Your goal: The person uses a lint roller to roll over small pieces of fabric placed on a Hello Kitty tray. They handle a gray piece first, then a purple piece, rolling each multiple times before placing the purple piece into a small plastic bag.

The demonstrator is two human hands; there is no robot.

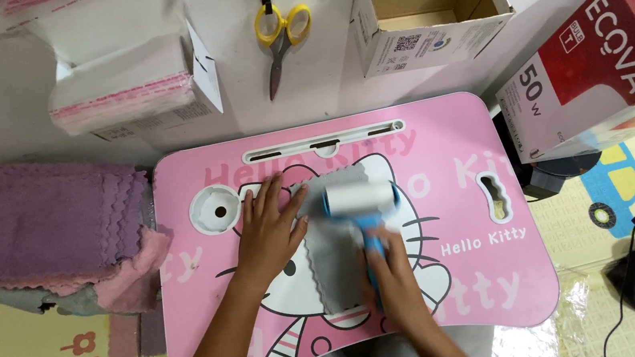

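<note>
Grey cloth (336, 261) at centre frame on pink lap table (459, 209), pinned by left hand (267, 229) with fingers spread flat, right hand (394, 278) closed around blue lint roller (361, 201) resting on it.

The left hand (265, 227) lies flat on a grey cloth (339, 240) on the pink counter (459, 209). The right hand (395, 282) holds a blue lint roller (361, 200) on the cloth.
</note>
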